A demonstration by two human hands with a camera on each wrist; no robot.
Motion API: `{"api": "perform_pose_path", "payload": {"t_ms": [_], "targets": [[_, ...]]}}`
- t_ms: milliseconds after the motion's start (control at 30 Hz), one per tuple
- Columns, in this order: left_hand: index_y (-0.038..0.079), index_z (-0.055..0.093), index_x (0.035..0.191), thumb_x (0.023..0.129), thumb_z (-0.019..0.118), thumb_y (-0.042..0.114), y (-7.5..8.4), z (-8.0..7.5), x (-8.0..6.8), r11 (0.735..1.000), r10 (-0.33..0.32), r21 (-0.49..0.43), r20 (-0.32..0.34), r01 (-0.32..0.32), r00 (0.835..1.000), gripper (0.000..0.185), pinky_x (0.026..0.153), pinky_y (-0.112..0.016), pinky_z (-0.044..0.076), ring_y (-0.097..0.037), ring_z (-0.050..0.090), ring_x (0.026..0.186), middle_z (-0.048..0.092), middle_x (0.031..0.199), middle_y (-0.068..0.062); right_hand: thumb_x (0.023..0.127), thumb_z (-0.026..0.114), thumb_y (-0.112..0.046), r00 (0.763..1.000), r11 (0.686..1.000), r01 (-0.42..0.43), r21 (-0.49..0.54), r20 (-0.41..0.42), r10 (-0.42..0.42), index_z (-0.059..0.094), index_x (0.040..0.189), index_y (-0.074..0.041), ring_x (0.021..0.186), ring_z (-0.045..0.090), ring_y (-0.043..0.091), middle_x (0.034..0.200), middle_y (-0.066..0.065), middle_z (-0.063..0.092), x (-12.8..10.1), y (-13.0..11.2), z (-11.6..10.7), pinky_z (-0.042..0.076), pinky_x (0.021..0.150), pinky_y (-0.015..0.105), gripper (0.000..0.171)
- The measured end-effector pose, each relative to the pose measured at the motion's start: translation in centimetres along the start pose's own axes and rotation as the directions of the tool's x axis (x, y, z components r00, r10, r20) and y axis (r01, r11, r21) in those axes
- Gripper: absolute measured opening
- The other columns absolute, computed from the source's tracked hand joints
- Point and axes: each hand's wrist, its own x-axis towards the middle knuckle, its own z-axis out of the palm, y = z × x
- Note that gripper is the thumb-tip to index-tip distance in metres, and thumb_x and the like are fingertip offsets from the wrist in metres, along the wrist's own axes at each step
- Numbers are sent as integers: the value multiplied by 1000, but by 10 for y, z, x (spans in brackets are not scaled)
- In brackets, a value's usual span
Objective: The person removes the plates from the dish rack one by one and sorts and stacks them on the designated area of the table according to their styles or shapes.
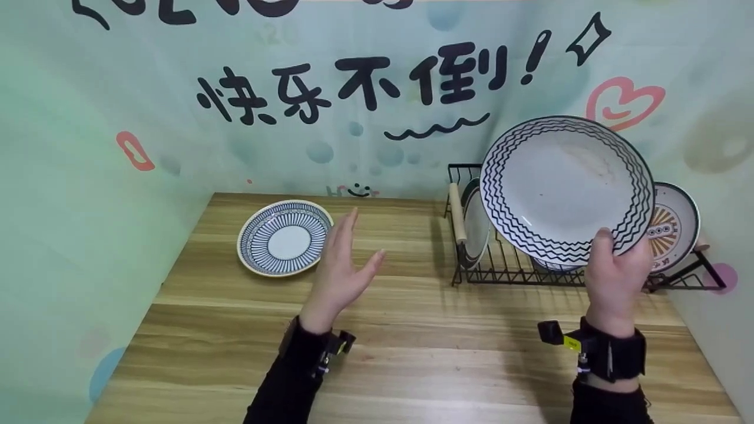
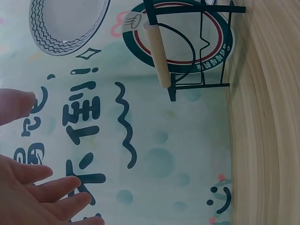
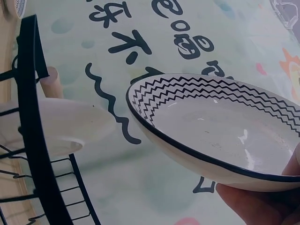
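Observation:
A white plate with black zigzag bands round its rim (image 1: 559, 188) is held up by my right hand (image 1: 618, 282). The thumb lies over the near edge and the other fingers are behind it. In the right wrist view the plate (image 3: 211, 136) shows its deep curved side and faint marks inside. My left hand (image 1: 339, 268) is held with fingers extended and thumb apart, holding nothing. It overlaps the right edge of a blue-striped plate (image 1: 288, 241) on the table in the head view. The left wrist view shows those spread fingers (image 2: 61, 183) in front of the backdrop.
A black wire dish rack (image 1: 512, 277) with wooden handles stands at the back right of the wooden table (image 1: 412, 330). In it are a green-rimmed plate (image 2: 178, 35) on the left and an orange-patterned plate (image 1: 677, 224) on the right. A printed backdrop (image 1: 353, 153) hangs behind.

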Motion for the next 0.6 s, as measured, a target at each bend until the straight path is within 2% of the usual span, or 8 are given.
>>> {"api": "perform_pose_path", "payload": {"t_ms": [33, 133, 200, 500, 600], "targets": [[0, 29, 153, 89, 72, 29, 0, 0, 0, 1000, 2, -2, 2, -2, 1000, 83, 117, -49, 22, -37, 31, 141, 34, 153, -23, 89, 46, 9, 1000, 1000, -2, 11, 10, 1, 55, 134, 4, 88, 53, 14, 111, -1, 63, -1, 0, 1, 47, 88, 25, 46], [0, 28, 153, 90, 72, 30, 0, 2, -1, 1000, 1, -9, 21, -1, 1000, 83, 117, -49, 23, -35, 30, 142, 33, 154, -22, 90, 46, 9, 1000, 1000, -12, 7, 29, 12, 55, 134, 4, 73, 44, 11, 97, -3, 59, -5, -1, 4, 44, 79, 23, 46], [0, 27, 153, 90, 71, 31, 1, 3, -1, 1000, 6, -15, 33, -5, 999, 83, 117, -49, 24, -35, 31, 141, 34, 154, -21, 89, 46, 10, 999, 1000, -13, 5, 47, 13, 53, 136, 4, 70, 40, 10, 98, -6, 59, -7, -1, 6, 44, 80, 22, 48], [0, 30, 152, 90, 71, 32, 3, 5, -1, 999, 3, -48, 40, -1, 999, 81, 116, -48, 27, -33, 35, 139, 37, 152, -20, 87, 46, 13, 993, 999, 23, 22, 116, -25, 52, 137, 6, 69, 40, 11, 94, -5, 58, -12, 2, 14, 45, 85, 22, 50], [0, 30, 152, 90, 71, 31, 4, 5, -1, 999, -2, -54, 48, 5, 999, 80, 115, -48, 27, -33, 36, 138, 37, 152, -19, 87, 47, 12, 991, 1000, 22, 19, 134, -25, 52, 137, 7, 72, 43, 11, 99, -6, 60, -14, 2, 16, 45, 91, 22, 50]]}}
